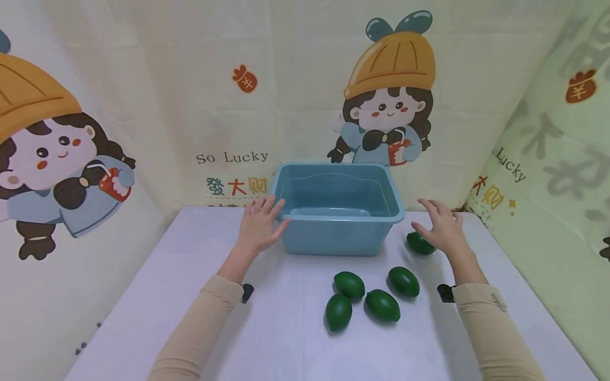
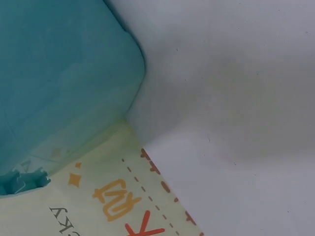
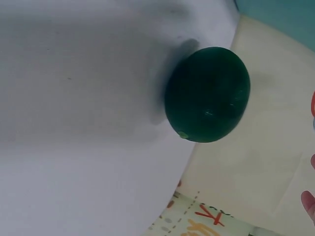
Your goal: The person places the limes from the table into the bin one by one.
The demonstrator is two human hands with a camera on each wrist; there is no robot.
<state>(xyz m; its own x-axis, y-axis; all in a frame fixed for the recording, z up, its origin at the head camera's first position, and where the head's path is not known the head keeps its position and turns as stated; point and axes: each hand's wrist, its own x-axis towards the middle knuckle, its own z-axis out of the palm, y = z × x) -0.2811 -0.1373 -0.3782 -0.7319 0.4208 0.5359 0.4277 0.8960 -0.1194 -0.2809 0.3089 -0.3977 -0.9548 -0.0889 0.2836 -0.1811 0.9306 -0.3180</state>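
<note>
A light blue plastic bin (image 1: 333, 236) stands at the back of the table with its open top facing up. My left hand (image 1: 259, 226) is at the bin's left side, fingers spread and holding nothing; whether it touches the rim I cannot tell. In the left wrist view the bin's wall (image 2: 64, 73) fills the upper left, and no fingers show. My right hand (image 1: 442, 228) hovers with spread fingers over a dark green lime (image 1: 421, 244) right of the bin. The right wrist view shows this lime (image 3: 207, 95) on the table, with fingertips (image 3: 309, 202) apart from it.
Several more green limes lie in front of the bin: one (image 1: 349, 285) touches or nearly touches another (image 1: 339, 313), with others (image 1: 383, 305) (image 1: 403, 281) to their right. The white tabletop (image 1: 281, 338) meets printed cloth walls (image 1: 305, 106) behind and at both sides.
</note>
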